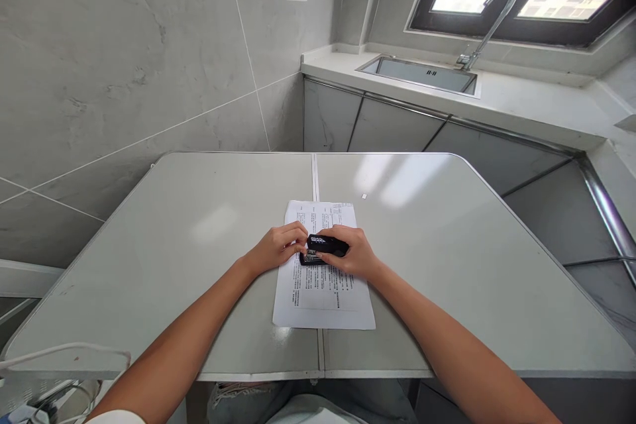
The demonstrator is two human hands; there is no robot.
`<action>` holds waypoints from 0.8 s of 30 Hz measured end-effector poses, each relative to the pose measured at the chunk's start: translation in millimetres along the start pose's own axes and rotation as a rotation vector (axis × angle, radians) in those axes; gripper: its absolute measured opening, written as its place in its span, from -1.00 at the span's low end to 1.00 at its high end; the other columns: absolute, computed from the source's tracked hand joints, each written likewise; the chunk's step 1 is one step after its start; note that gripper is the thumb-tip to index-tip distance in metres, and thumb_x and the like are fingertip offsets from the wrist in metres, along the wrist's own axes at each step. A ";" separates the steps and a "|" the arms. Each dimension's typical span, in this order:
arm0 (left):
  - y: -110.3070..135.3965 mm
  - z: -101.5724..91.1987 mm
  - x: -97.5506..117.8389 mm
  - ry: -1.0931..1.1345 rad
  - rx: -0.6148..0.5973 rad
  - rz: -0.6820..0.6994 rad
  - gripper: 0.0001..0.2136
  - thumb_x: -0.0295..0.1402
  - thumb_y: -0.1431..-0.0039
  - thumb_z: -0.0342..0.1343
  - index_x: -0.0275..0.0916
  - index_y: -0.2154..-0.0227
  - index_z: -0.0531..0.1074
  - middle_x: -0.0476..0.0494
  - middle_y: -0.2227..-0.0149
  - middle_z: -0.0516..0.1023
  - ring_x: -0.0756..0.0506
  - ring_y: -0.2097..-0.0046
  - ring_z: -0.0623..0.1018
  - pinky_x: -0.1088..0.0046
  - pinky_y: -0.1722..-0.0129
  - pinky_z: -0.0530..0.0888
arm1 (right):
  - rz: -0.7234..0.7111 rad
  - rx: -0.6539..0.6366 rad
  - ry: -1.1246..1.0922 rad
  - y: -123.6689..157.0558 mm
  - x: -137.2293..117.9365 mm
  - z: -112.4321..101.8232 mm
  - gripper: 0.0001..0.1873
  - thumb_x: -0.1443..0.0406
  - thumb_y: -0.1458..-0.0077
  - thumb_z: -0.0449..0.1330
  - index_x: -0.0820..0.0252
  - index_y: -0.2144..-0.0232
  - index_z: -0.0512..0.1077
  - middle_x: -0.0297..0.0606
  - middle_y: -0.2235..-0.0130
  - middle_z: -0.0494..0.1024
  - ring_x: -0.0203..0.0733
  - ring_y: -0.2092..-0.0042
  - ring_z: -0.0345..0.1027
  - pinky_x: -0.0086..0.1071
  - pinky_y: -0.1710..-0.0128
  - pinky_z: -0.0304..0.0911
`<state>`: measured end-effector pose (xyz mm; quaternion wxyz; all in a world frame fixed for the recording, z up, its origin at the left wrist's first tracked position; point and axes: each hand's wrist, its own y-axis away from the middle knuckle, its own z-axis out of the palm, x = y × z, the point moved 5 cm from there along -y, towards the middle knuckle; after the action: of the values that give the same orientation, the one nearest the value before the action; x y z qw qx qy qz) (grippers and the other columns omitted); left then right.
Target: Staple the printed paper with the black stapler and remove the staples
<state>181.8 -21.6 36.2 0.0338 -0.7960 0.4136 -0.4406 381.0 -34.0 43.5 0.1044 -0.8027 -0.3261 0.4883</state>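
Atop paper (325, 308): right hand (355, 252) grasping black stapler (326, 244), contents unclear; left hand (279, 248) alongside, grip unclear.

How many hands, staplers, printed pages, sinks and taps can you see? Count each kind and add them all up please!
Hands: 2, the left hand and the right hand
Black stapler: 1
Printed page: 1 showing; I can't tell if more lie underneath
Sink: 1
Tap: 1
Total: 6

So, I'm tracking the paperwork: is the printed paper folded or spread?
Spread: the printed paper lies flat beneath the black stapler, all four corners showing.
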 end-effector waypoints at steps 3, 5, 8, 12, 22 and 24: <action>-1.3 0.2 1.2 0.028 0.003 -0.003 -0.84 -0.37 -0.42 0.05 -0.21 0.33 0.42 -0.15 0.25 0.53 -0.03 0.30 0.48 0.44 0.37 0.42 | -0.009 0.011 0.037 -0.1 -0.3 0.5 -0.74 0.18 -0.15 0.37 0.10 0.11 0.54 -0.27 0.29 0.64 -0.19 0.31 0.52 -0.33 0.28 0.42; -1.7 0.6 1.2 0.049 0.004 -0.002 -0.82 -0.40 -0.42 0.02 -0.21 0.34 0.42 -0.15 0.25 0.53 -0.03 0.29 0.50 0.43 0.35 0.43 | -0.007 0.017 0.044 0.1 0.0 0.7 -0.74 0.19 -0.15 0.36 0.09 0.11 0.54 -0.27 0.28 0.64 -0.19 0.30 0.52 -0.33 0.28 0.42; -1.4 0.8 1.1 0.061 -0.003 0.004 -0.81 -0.43 -0.43 0.00 -0.21 0.35 0.41 -0.15 0.23 0.52 -0.03 0.27 0.51 0.43 0.33 0.43 | 0.011 0.023 0.034 0.8 1.5 1.8 -0.75 0.18 -0.15 0.36 0.09 0.11 0.54 -0.26 0.27 0.64 -0.17 0.29 0.53 -0.32 0.26 0.43; -0.1 -2.4 -1.0 0.029 0.041 -0.045 -0.83 -0.33 -0.40 0.11 -0.20 0.35 0.39 -0.11 0.25 0.51 -0.02 0.29 0.47 0.46 0.38 0.40 | 0.025 0.034 0.032 1.5 2.5 4.2 -0.74 0.18 -0.14 0.37 0.08 0.11 0.55 -0.26 0.27 0.65 -0.16 0.28 0.53 -0.31 0.23 0.44; 2.1 -20.7 -28.8 -0.433 0.237 -0.284 -0.78 -0.31 -0.41 0.07 -0.16 -0.04 0.48 -0.22 -0.05 0.53 -0.23 -0.07 0.47 0.08 -0.12 0.45 | 0.361 0.497 0.326 -0.8 50.2 -65.7 -0.69 0.08 -0.16 0.33 0.12 0.13 0.59 -0.23 0.24 0.68 -0.07 0.27 0.54 -0.23 0.20 0.41; 1.3 -13.7 -30.3 -0.461 0.157 -0.265 -0.68 -0.27 -0.43 0.05 -0.14 -0.16 0.44 -0.25 -0.21 0.46 -0.28 -0.19 0.43 0.01 -0.20 0.42 | 0.430 0.553 0.424 1.7 66.8 -82.9 -0.67 0.06 -0.14 0.32 0.13 0.15 0.60 -0.23 0.28 0.67 -0.06 0.31 0.51 -0.22 0.23 0.37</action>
<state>162.8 2.6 23.6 0.1305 -0.9175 0.2517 -0.2791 473.1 19.0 36.4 0.2766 -0.8770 0.0213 0.3922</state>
